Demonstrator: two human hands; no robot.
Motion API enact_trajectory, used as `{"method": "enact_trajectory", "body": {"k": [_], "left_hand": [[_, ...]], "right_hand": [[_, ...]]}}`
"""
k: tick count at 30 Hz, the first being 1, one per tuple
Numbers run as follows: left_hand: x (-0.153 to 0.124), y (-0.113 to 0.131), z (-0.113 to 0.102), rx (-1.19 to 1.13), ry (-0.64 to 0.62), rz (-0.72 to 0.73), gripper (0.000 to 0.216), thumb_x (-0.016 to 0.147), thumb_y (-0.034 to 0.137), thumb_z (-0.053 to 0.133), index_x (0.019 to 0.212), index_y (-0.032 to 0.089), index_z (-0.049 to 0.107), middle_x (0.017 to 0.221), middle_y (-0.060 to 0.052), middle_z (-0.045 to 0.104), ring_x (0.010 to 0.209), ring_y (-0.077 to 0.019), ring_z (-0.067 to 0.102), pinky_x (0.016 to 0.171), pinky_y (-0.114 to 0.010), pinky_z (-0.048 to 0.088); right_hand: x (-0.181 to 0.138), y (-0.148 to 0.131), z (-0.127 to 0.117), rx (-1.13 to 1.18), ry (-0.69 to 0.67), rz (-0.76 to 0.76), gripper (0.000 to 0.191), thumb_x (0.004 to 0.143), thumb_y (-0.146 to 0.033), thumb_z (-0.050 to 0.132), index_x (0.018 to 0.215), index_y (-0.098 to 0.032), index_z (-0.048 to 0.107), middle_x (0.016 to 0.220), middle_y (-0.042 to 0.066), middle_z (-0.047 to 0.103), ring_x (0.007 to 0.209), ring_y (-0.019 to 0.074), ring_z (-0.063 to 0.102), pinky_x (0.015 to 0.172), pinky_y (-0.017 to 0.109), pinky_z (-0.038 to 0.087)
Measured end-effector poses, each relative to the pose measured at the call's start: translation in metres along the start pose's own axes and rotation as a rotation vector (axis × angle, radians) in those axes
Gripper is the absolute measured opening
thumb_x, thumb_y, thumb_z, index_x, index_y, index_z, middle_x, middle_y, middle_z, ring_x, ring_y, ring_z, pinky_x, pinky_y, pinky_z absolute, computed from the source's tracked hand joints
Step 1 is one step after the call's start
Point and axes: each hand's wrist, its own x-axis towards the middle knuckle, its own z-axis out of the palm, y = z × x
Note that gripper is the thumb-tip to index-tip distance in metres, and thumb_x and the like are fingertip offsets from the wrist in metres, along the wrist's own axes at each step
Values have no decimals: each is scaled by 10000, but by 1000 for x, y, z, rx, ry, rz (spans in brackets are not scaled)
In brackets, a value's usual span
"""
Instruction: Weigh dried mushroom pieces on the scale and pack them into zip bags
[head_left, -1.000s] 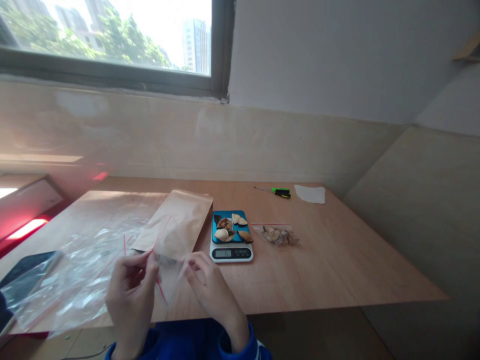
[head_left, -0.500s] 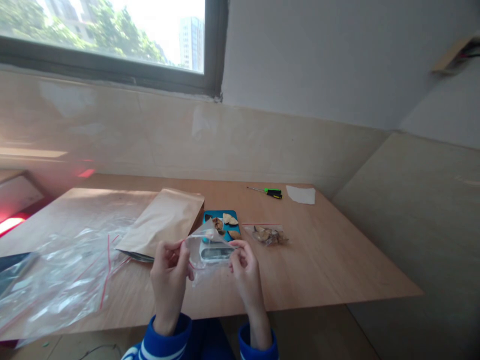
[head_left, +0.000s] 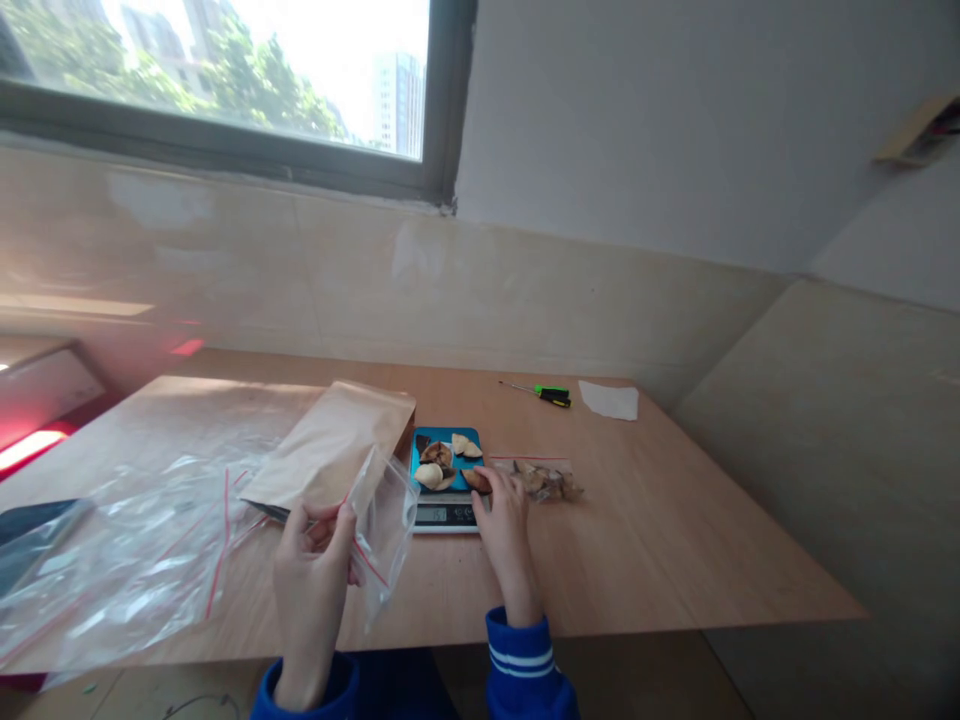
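Pinching a small clear zip bag [head_left: 382, 525] between thumb and fingers, the left hand [head_left: 311, 580] holds it upright above the near table [head_left: 675, 540] edge. To its right, the right hand [head_left: 504, 520] closes its fingertips on a brown dried slice [head_left: 476, 480] lying on the blue digital scale [head_left: 448, 480], just left of a filled zip bag [head_left: 544, 480].

The right hand [head_left: 501, 515] no longer pinches the clear zip bag [head_left: 382, 520]; it now reaches to the dried pieces [head_left: 477, 479] on the scale [head_left: 447, 478]. The left hand [head_left: 311, 580] alone holds the bag, now hanging left of the scale.
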Motion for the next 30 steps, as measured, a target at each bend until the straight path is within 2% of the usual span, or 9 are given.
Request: {"method": "enact_trajectory", "body": {"k": [6, 11, 15, 17, 20, 23, 26, 28, 30], "left_hand": [[-9, 4, 7, -12, -61, -18, 338, 700, 489, 668, 705, 203, 486, 473, 64, 519, 356, -101, 467, 296, -182, 351], [-11, 2, 16, -16, -89, -60, 378, 685, 537, 656, 695, 213, 462, 454, 68, 497, 338, -103, 442, 295, -190, 332], [-12, 2, 19, -43, -97, -52, 396, 674, 558, 655, 708, 209, 472, 440, 74, 475, 344, -95, 425, 313, -182, 309], [-12, 2, 18, -68, -80, -51, 402, 675, 569, 647, 708, 207, 473, 423, 82, 451, 333, -88, 399, 315, -180, 294], [-13, -1, 15, -100, -66, -70, 415, 672, 585, 644, 704, 210, 469, 406, 92, 422, 316, -85, 377, 308, -180, 272], [-15, -5, 12, -110, -83, -101, 425, 664, 588, 659, 721, 206, 481, 424, 85, 449, 321, -86, 398, 309, -177, 280], [-17, -8, 10, -117, -103, -115, 443, 651, 598, 669, 722, 203, 482, 438, 79, 469, 325, -86, 413, 307, -173, 289], [-17, -9, 10, -120, -106, -111, 452, 641, 603, 675, 718, 201, 484, 434, 82, 457, 327, -85, 414, 304, -170, 287], [-17, -9, 10, -122, -104, -111, 457, 633, 605, 681, 713, 199, 486, 426, 87, 438, 328, -84, 412, 302, -166, 282]], "right_hand": [[10, -1, -14, -2, 27, 10, 228, 800, -129, 552, 991, -174, 668, 1024, 111, 702, 952, 284, 554, 882, 470, 431], [7, -50, -48, 241, 174, -2, 226, 861, -249, 591, 1074, -191, 637, 1044, 94, 674, 928, 230, 593, 834, 389, 484], [2, -89, -64, 358, -10, -152, 252, 890, -312, 594, 1130, -249, 637, 1152, 66, 646, 1102, 219, 573, 943, 380, 470], [5, -87, -60, 381, -67, -138, 266, 920, -345, 546, 1150, -246, 634, 1193, 78, 625, 1150, 223, 559, 967, 389, 470], [18, -65, -43, 328, -101, -81, 314, 939, -333, 480, 1195, -206, 611, 1228, 116, 599, 1184, 237, 550, 1012, 423, 453], [33, -43, -22, 165, -332, -91, 504, 870, -330, 596, 1346, -191, 509, 1418, 148, 473, 1357, 279, 403, 1132, 475, 318], [43, -33, -1, 59, -528, -103, 688, 800, -338, 696, 1422, -213, 428, 1533, 149, 327, 1450, 304, 236, 1167, 499, 236], [47, -33, 9, 58, -548, -129, 657, 772, -291, 727, 1376, -211, 482, 1491, 152, 384, 1432, 310, 275, 1158, 498, 249], [49, -33, 16, 81, -516, -164, 550, 747, -210, 739, 1271, -189, 576, 1368, 150, 503, 1353, 300, 396, 1132, 471, 304]]}}
